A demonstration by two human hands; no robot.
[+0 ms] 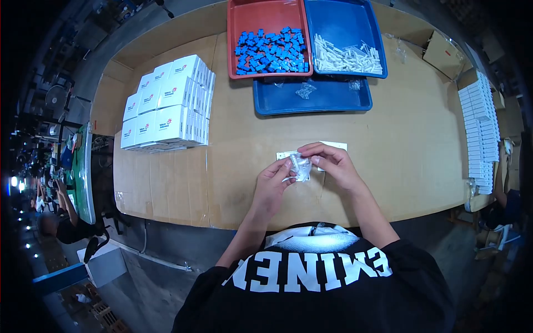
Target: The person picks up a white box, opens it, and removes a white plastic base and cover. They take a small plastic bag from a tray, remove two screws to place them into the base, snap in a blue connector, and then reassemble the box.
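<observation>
A small clear plastic bag (300,165) with something white in it is held between my two hands, above the near middle of the table. My left hand (272,180) pinches its left side between thumb and fingers. From the right, my right hand (336,165) closes on the bag's upper edge, with the thumb and index finger near each other. Under the hands lies a flat white piece (340,145), partly covered by them and by the bag.
White printed boxes (169,119) are stacked at the left. A red tray (236,16) holds blue parts (272,53), and a blue tray (338,19) holds white parts (347,58). Another blue tray (311,105) sits in front. More white boxes (478,133) stand at the right edge.
</observation>
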